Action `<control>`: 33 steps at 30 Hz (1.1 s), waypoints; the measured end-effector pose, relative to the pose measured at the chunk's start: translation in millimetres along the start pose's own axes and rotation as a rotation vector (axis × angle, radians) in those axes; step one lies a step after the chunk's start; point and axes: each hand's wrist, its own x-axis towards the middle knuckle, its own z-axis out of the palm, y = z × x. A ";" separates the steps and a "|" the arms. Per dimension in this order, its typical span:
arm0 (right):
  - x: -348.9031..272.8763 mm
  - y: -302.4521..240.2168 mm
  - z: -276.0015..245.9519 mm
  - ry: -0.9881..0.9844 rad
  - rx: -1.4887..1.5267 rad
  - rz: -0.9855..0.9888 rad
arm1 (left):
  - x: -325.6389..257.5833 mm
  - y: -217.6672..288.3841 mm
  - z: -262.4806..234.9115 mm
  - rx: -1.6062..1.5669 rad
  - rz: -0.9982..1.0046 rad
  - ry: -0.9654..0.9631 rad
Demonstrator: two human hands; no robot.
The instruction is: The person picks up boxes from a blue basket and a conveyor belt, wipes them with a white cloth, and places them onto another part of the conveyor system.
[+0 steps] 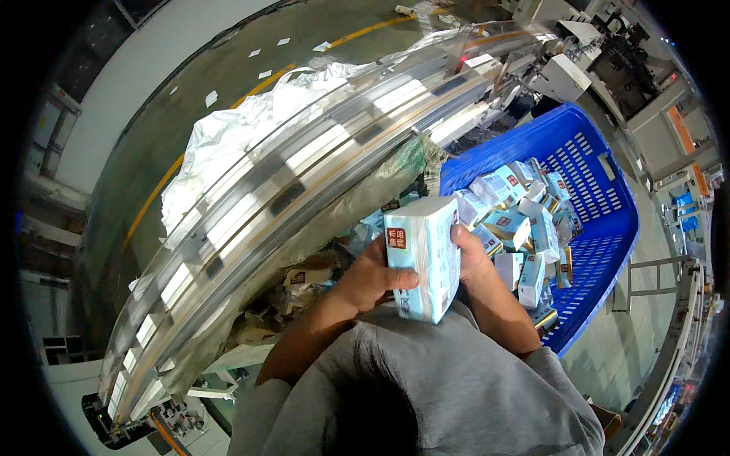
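Between my two hands is a soft pack of tissues (pixel 427 254), white and light blue with a dark red label, held upright in front of my chest. My left hand (pixel 378 275) grips its left side, the thumb lying across the front. My right hand (pixel 473 254) closes on the right edge, thumb near the upper corner. Just right of my right forearm, a blue plastic basket (pixel 608 251) holds a jumble of similar light blue packs (pixel 502 186), some with gold-brown sides.
A conveyor (pixel 277 178) with clear side guards curves from lower left to upper right, carrying white blocks (pixel 319 152). White sheeting (pixel 228 140) lies behind it. Crumpled brown scraps (pixel 304 281) sit below it, beside my left arm. Machinery (pixel 566 76) stands at the upper right.
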 end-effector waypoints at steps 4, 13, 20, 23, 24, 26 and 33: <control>-4.8 -3.5 27.1 0.141 -0.188 -0.246 | 2.0 19.5 4.7 0.358 -0.023 0.095; 47.0 -19.3 7.1 0.829 -1.082 -0.708 | 8.7 -4.9 34.4 1.397 0.531 -0.387; -3.1 -26.0 49.3 0.137 -1.404 -0.501 | 9.6 62.2 4.7 1.407 0.395 0.050; 2.0 -9.9 50.5 0.310 -1.301 -0.471 | 0.6 30.2 -28.7 0.925 -0.082 0.017; 7.6 -2.9 44.6 0.373 -1.211 -0.486 | -7.4 27.6 -28.7 0.943 -0.022 0.118; 18.5 1.5 31.1 0.638 -0.869 -0.495 | -23.3 41.3 -32.6 0.822 -0.128 0.147; 34.1 6.1 13.2 0.157 -1.609 -1.101 | -131.3 100.9 -113.6 -0.105 0.444 0.834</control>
